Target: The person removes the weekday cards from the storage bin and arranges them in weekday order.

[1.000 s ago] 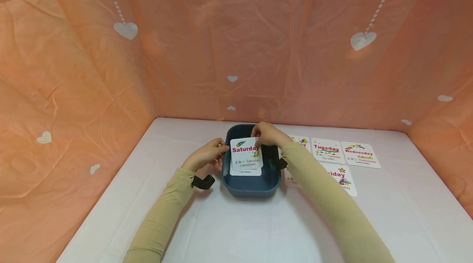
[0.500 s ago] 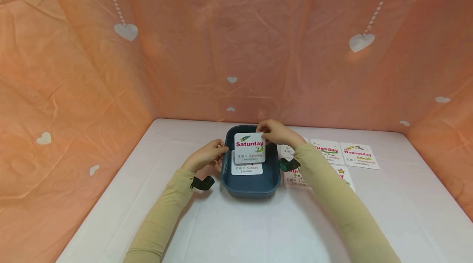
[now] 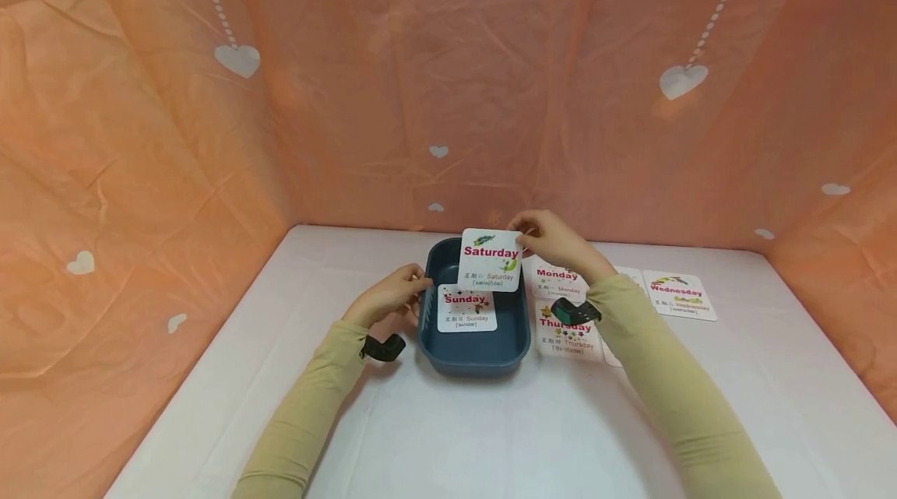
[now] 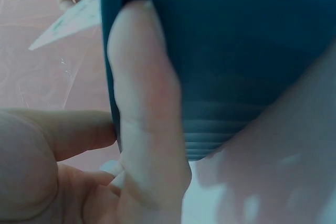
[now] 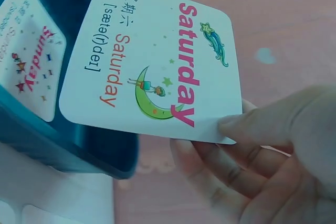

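Observation:
My right hand (image 3: 554,240) pinches the Saturday flashcard (image 3: 490,260) by its corner, thumb on the printed face, and holds it up over the back right part of a dark blue plastic bin (image 3: 476,363). In the right wrist view the Saturday card (image 5: 152,61) shows a green moon and a star. The Sunday flashcard (image 3: 466,309) lies face up inside the bin. My left hand (image 3: 388,296) grips the bin's left rim; in the left wrist view its thumb (image 4: 144,77) is over the wall, with fingers on the outer side.
Right of the bin, face-up cards lie in rows: Monday (image 3: 558,279), Wednesday (image 3: 678,296) and Thursday (image 3: 566,342) are readable, while others are partly hidden under my right forearm. An orange curtain (image 3: 350,94) with hearts rises behind the white table (image 3: 420,437).
My right hand has lifted the Saturday card from above the Sunday card and carried it up and to the right, uncovering Sunday. The left hand stays at the bin's rim.

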A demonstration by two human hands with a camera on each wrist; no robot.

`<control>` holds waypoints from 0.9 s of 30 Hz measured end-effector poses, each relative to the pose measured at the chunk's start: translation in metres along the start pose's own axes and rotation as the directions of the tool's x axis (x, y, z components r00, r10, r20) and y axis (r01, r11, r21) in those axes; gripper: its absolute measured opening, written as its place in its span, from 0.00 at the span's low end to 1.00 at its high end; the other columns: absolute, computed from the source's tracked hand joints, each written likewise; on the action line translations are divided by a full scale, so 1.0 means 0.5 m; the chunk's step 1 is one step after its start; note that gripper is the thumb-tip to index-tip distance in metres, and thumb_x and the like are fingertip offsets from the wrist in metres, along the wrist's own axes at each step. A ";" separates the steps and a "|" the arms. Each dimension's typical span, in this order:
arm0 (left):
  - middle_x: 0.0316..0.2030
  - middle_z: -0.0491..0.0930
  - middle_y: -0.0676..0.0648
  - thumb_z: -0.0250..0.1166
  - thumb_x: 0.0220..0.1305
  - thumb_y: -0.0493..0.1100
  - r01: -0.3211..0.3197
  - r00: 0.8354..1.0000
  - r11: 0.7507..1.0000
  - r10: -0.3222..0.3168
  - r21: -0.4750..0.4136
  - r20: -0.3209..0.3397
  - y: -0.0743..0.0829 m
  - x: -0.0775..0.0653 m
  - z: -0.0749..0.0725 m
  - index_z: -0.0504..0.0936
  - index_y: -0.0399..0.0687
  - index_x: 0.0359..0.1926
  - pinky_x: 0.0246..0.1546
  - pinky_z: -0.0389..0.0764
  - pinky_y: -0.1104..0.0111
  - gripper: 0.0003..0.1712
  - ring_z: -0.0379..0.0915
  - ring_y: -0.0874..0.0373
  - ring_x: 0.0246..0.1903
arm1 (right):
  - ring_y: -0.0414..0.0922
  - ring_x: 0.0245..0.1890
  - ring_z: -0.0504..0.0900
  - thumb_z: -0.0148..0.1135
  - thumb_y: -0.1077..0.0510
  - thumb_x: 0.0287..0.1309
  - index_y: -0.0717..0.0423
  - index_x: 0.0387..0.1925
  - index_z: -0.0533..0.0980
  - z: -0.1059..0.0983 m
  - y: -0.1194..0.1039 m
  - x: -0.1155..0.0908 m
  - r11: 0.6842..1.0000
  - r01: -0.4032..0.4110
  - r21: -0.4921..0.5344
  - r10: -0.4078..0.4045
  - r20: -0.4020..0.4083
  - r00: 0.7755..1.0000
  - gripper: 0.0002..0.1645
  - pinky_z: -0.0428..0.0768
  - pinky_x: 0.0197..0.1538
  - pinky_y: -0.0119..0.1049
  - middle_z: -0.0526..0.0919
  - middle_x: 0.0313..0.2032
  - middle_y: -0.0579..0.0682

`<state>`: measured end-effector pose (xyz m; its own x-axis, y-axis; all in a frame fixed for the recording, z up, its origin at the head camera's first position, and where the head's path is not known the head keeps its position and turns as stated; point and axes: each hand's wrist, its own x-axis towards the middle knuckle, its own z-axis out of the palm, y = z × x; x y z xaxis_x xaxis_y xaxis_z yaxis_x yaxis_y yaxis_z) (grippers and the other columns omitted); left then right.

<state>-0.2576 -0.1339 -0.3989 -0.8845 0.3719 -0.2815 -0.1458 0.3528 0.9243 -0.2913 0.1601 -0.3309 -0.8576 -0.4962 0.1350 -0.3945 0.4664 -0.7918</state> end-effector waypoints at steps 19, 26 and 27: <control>0.22 0.70 0.44 0.48 0.74 0.39 -0.015 1.000 1.000 0.015 -0.005 -0.003 -0.007 0.001 0.005 0.62 0.38 0.37 0.17 0.80 0.65 0.08 0.72 0.56 0.14 | 0.56 0.41 0.80 0.51 0.70 0.66 0.72 0.50 0.71 -0.126 0.054 -0.169 0.993 -0.100 -0.057 0.092 -0.127 0.988 0.13 0.82 0.42 0.42 0.77 0.43 0.65; 0.20 0.69 0.44 0.48 0.74 0.40 0.008 1.000 1.000 -0.008 0.003 -0.030 -0.002 -0.001 0.004 0.63 0.38 0.38 0.17 0.81 0.63 0.08 0.71 0.56 0.13 | 0.52 0.40 0.80 0.49 0.67 0.68 0.72 0.53 0.68 -0.175 0.114 -0.255 0.969 -0.207 -0.136 0.184 -0.165 0.969 0.15 0.81 0.40 0.35 0.75 0.47 0.68; 0.21 0.69 0.44 0.48 0.74 0.40 0.012 0.999 1.000 -0.011 0.004 -0.033 -0.001 -0.002 0.004 0.63 0.38 0.39 0.18 0.81 0.63 0.08 0.71 0.56 0.14 | 0.50 0.40 0.80 0.50 0.67 0.68 0.72 0.53 0.68 -0.181 0.124 -0.268 0.966 -0.215 -0.143 0.190 -0.170 0.967 0.15 0.81 0.39 0.34 0.75 0.47 0.68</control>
<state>-0.2559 -0.1327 -0.3997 -0.8969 0.3395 -0.2834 -0.1542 0.3606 0.9199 -0.2307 0.3216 -0.3440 -0.9603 -0.2666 0.0818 -0.2441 0.6618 -0.7089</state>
